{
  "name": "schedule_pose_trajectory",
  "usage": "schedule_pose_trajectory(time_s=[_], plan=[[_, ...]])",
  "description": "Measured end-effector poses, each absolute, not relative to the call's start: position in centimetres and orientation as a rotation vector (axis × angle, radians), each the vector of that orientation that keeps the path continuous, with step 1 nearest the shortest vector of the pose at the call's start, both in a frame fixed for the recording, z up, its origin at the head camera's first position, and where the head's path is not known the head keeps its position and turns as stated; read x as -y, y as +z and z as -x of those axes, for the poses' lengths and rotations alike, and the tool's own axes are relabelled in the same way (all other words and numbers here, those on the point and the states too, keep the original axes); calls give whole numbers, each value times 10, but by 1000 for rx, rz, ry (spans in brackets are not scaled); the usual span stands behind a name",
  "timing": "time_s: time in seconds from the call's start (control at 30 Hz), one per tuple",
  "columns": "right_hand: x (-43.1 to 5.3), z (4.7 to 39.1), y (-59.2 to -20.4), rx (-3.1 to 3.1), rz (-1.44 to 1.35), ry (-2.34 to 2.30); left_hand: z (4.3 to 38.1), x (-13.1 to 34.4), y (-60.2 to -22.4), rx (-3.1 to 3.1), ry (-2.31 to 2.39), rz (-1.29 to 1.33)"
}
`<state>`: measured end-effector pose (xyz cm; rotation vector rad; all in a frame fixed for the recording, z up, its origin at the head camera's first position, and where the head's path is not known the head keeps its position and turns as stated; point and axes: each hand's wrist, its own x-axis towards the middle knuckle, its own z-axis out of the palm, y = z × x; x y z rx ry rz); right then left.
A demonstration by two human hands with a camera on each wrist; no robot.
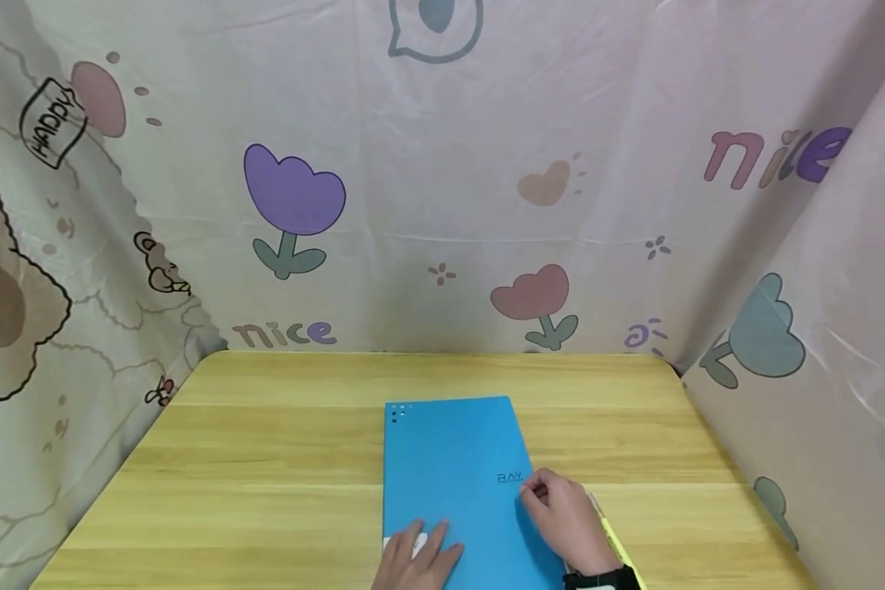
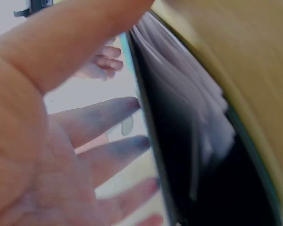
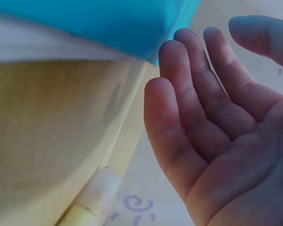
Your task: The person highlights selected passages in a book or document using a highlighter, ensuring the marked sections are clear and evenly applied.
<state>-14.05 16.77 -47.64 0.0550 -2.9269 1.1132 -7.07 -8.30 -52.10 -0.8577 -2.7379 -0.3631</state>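
A blue folder point(image 1: 450, 459) lies on the wooden table, with small holes at its upper left corner and dark "RAY" lettering near its right edge. My left hand point(image 1: 416, 561) rests on its lower left part with fingers spread, partly over a white patch. In the left wrist view, white sheets point(image 2: 179, 80) show between the folder's covers. My right hand point(image 1: 571, 520) is at the folder's right edge, beside the lettering. In the right wrist view its fingers point(image 3: 160, 101) are gently bent, the thumb stands apart, and nothing is held. The blue cover's corner is close to the fingertips.
A slim yellow stick-like thing point(image 1: 614, 537) with a pale end lies on the table point(image 1: 265, 459) beside my right wrist, partly hidden by it. Printed cloth point(image 1: 413, 164) hangs behind the table and along both sides. A dark band point(image 1: 601, 578) is around the right wrist.
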Motion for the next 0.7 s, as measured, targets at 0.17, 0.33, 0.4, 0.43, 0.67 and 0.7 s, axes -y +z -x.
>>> schedule_pose_trajectory(time_s=[0.17, 0.33, 0.4, 0.43, 0.67, 0.7], plan=[[-172, 142, -474, 2909, -9, 1189, 66, 101, -520, 2770, -382, 650], [-178, 142, -473, 2889, 65, 1261, 65, 123, -522, 2695, -396, 675], [-179, 141, -472, 2863, 55, 1277, 66, 127, -523, 2678, -437, 670], [-180, 140, -471, 2844, 40, 1287, 66, 128, -524, 2662, -442, 664], [-181, 136, -468, 2451, -9, 1329, 65, 120, -534, 2471, -669, 481], [-180, 136, -468, 2414, 8, 1329, 67, 120, -536, 2419, -786, 468]])
